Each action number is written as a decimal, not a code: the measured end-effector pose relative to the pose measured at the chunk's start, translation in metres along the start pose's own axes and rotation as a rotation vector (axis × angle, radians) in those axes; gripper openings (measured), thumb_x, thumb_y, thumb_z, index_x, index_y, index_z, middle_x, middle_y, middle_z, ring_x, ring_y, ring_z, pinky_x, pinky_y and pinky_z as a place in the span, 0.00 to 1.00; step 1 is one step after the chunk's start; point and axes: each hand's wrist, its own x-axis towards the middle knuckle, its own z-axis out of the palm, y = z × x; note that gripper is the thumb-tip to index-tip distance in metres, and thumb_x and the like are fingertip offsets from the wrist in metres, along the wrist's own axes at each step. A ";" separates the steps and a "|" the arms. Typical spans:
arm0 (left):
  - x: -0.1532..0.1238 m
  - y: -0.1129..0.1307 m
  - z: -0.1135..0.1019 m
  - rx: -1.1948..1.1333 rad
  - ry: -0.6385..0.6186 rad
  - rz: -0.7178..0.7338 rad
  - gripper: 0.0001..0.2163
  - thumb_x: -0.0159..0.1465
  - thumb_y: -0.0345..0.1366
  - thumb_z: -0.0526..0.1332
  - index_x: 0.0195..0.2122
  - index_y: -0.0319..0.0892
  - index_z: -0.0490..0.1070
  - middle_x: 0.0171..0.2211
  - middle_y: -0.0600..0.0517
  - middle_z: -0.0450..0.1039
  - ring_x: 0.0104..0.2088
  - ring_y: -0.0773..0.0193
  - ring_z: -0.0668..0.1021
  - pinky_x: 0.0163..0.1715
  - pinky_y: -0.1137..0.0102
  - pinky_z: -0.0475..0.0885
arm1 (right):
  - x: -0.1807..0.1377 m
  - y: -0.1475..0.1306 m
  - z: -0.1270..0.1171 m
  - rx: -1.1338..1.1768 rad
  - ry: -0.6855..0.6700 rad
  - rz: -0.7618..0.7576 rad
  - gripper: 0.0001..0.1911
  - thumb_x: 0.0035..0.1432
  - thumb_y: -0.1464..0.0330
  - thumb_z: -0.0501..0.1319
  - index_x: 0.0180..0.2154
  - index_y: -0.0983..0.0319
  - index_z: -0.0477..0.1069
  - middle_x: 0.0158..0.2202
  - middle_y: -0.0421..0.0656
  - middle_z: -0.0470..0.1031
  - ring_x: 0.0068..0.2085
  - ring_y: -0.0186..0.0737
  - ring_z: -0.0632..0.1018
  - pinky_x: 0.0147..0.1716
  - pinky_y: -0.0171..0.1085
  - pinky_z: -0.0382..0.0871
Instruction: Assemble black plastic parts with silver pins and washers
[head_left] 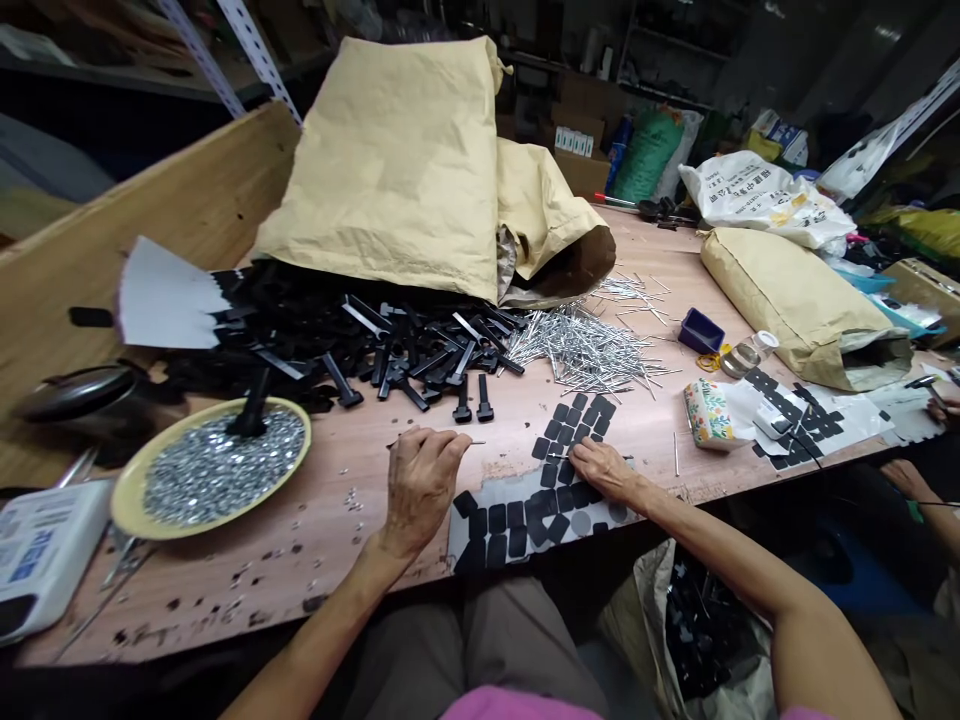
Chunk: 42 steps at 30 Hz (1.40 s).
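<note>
My left hand is closed above the bench, and a thin metal pin pokes out past its fingertips. My right hand pinches another slim metal rod, whose tip lies over a sheet of black rounded pads; my fingers cover most of it. Below, more pads lie on a pale backing sheet at the bench edge. Beyond my hands spread a heap of loose metal pins and a pile of black T-shaped plastic parts.
A yellow bowl of small metal pieces stands at left beside a white scale. Large paper sacks rise behind the piles. At right are a purple box, a glass jar, a floral box and another person's hand.
</note>
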 end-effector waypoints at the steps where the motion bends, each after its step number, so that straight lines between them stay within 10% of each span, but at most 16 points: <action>1: -0.001 0.000 -0.001 -0.005 0.000 -0.012 0.07 0.63 0.26 0.54 0.36 0.44 0.69 0.28 0.50 0.74 0.35 0.58 0.69 0.39 0.64 0.64 | 0.002 0.000 -0.001 0.003 -0.008 0.008 0.09 0.60 0.78 0.52 0.34 0.66 0.70 0.32 0.47 0.69 0.35 0.41 0.68 0.29 0.36 0.63; 7: -0.002 0.003 -0.010 -0.040 0.004 -0.040 0.08 0.63 0.27 0.53 0.35 0.45 0.70 0.28 0.50 0.73 0.34 0.59 0.71 0.40 0.64 0.65 | -0.002 -0.002 -0.026 0.117 -0.016 0.232 0.11 0.62 0.74 0.52 0.32 0.64 0.72 0.32 0.46 0.72 0.35 0.39 0.72 0.29 0.33 0.63; 11: -0.001 0.002 -0.027 -0.103 0.008 -0.149 0.07 0.64 0.29 0.53 0.37 0.43 0.69 0.27 0.51 0.72 0.30 0.62 0.73 0.35 0.69 0.67 | -0.066 -0.009 -0.050 0.234 0.006 0.454 0.10 0.62 0.69 0.53 0.34 0.62 0.73 0.32 0.44 0.74 0.33 0.38 0.75 0.31 0.33 0.65; 16: -0.014 0.004 -0.047 -0.397 -0.136 -0.507 0.08 0.64 0.36 0.52 0.35 0.43 0.70 0.29 0.51 0.73 0.30 0.64 0.75 0.31 0.72 0.68 | -0.185 -0.019 -0.048 0.310 -0.125 0.675 0.07 0.54 0.66 0.57 0.33 0.57 0.73 0.30 0.40 0.78 0.30 0.40 0.79 0.27 0.34 0.68; 19: -0.028 0.016 -0.055 -0.683 -0.261 -0.813 0.08 0.60 0.38 0.54 0.31 0.43 0.71 0.28 0.52 0.73 0.28 0.65 0.75 0.29 0.73 0.68 | -0.197 -0.017 -0.050 0.241 -0.020 0.704 0.12 0.52 0.58 0.59 0.37 0.56 0.73 0.34 0.44 0.79 0.34 0.48 0.80 0.29 0.39 0.71; 25: -0.057 0.032 -0.065 -1.163 -0.253 -1.445 0.14 0.50 0.47 0.62 0.27 0.41 0.68 0.18 0.59 0.63 0.15 0.74 0.63 0.14 0.77 0.58 | -0.042 -0.054 -0.070 0.539 0.285 0.261 0.15 0.64 0.60 0.49 0.38 0.58 0.71 0.34 0.45 0.76 0.35 0.40 0.78 0.35 0.35 0.72; 33: -0.088 -0.010 -0.088 -1.094 0.076 -1.778 0.22 0.42 0.47 0.66 0.36 0.39 0.68 0.18 0.61 0.62 0.11 0.79 0.55 0.11 0.79 0.45 | 0.188 -0.129 -0.052 0.462 0.143 -0.032 0.11 0.63 0.71 0.52 0.43 0.60 0.72 0.40 0.47 0.74 0.40 0.40 0.76 0.35 0.33 0.68; 42: -0.089 -0.031 -0.090 -1.139 0.148 -1.804 0.23 0.44 0.47 0.66 0.37 0.37 0.70 0.18 0.61 0.61 0.13 0.79 0.57 0.12 0.79 0.46 | 0.254 -0.152 -0.063 0.089 -0.066 -0.115 0.11 0.63 0.76 0.49 0.40 0.62 0.68 0.41 0.50 0.70 0.42 0.44 0.71 0.34 0.36 0.64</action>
